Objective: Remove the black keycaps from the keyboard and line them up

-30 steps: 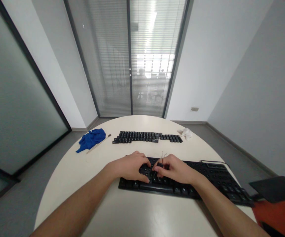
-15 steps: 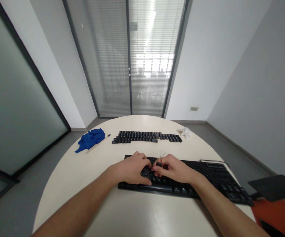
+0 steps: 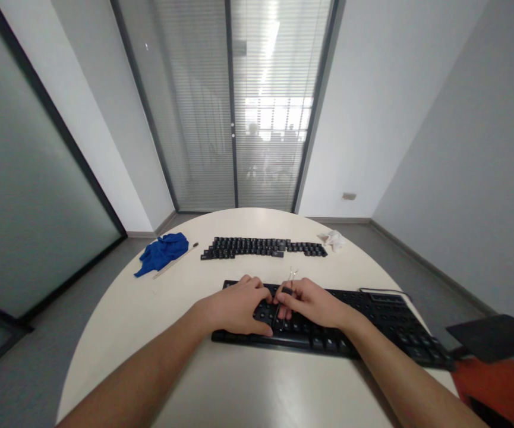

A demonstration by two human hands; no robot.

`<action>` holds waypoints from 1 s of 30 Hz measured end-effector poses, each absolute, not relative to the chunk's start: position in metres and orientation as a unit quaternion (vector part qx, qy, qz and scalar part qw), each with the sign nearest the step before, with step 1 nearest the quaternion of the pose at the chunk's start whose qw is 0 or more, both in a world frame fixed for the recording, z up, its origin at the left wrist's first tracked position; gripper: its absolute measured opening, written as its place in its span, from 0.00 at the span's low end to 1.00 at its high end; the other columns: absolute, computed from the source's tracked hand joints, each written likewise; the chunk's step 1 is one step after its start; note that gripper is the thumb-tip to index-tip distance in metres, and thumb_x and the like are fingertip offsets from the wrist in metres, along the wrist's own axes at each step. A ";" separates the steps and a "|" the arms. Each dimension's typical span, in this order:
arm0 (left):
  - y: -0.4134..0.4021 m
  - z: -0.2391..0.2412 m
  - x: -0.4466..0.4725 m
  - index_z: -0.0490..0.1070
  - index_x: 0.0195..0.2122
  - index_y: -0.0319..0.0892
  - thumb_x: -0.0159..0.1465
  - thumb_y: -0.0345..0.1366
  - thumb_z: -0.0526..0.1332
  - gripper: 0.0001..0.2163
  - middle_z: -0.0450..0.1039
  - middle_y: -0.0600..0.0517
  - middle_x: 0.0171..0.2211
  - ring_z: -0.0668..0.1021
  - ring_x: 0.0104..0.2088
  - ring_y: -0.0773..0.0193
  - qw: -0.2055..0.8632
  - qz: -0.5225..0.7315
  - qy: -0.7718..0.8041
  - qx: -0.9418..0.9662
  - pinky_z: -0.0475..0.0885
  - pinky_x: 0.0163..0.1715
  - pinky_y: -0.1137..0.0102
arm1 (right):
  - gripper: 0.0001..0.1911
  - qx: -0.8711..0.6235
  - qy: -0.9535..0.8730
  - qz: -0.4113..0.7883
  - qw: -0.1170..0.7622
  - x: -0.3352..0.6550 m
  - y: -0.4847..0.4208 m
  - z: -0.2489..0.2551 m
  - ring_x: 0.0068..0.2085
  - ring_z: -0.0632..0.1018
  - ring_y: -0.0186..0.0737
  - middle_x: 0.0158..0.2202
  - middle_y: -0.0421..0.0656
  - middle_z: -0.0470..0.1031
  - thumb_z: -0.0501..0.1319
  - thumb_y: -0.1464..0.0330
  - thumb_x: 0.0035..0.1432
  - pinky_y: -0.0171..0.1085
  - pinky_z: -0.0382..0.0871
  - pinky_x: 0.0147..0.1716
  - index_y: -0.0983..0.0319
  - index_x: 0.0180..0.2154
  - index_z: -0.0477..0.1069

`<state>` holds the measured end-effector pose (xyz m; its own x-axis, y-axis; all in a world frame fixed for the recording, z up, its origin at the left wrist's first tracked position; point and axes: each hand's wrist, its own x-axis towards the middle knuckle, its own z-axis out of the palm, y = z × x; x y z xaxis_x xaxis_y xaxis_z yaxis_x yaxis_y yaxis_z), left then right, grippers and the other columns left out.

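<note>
A black keyboard [image 3: 372,318] lies across the near part of the round white table [image 3: 150,309]. My left hand [image 3: 234,306] lies on its left keys, fingers loosely bent, thumb stretched along the front row, nothing in it. Right beside it, my right hand [image 3: 312,303] is pinched on a thin wire keycap puller [image 3: 290,275], whose wire loops stick up behind the fingers. The tool's lower end is hidden between my two hands.
Rows of loose black keycaps [image 3: 261,246] lie at the far side of the table. A crumpled blue cloth [image 3: 162,251] and a thin stick [image 3: 175,260] lie far left, a white tissue [image 3: 334,239] far right. A dark chair with an orange seat [image 3: 497,362] stands at the right.
Both hands stay on the same patch of keys. My right hand has edged slightly toward the left hand, and the puller's wire loops now stand a little more upright.
</note>
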<state>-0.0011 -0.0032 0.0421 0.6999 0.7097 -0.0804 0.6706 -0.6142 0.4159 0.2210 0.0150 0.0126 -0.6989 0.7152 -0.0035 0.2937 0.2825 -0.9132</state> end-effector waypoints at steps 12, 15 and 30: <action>0.004 0.040 0.010 0.75 0.40 0.43 0.60 0.40 0.65 0.10 0.77 0.49 0.40 0.76 0.42 0.56 0.230 0.190 0.452 0.840 0.70 0.43 0.64 | 0.20 -0.382 -0.754 0.404 0.350 0.223 0.024 0.013 0.32 0.79 0.37 0.32 0.45 0.80 0.55 0.53 0.64 0.37 0.74 0.35 0.64 0.40 0.72; 0.008 0.034 0.012 0.76 0.39 0.43 0.61 0.37 0.64 0.07 0.78 0.51 0.38 0.78 0.40 0.58 0.259 0.222 0.447 0.827 0.70 0.40 0.67 | 0.20 -0.388 -0.746 0.399 0.364 0.223 0.024 0.012 0.32 0.80 0.38 0.31 0.45 0.80 0.55 0.54 0.64 0.38 0.74 0.36 0.64 0.41 0.72; 0.010 0.028 0.017 0.71 0.43 0.43 0.60 0.31 0.63 0.09 0.77 0.52 0.41 0.77 0.40 0.62 0.323 0.300 0.410 0.798 0.71 0.45 0.66 | 0.23 -0.407 -0.723 0.409 0.379 0.226 0.029 0.010 0.35 0.80 0.39 0.35 0.47 0.80 0.54 0.51 0.64 0.37 0.72 0.34 0.64 0.46 0.71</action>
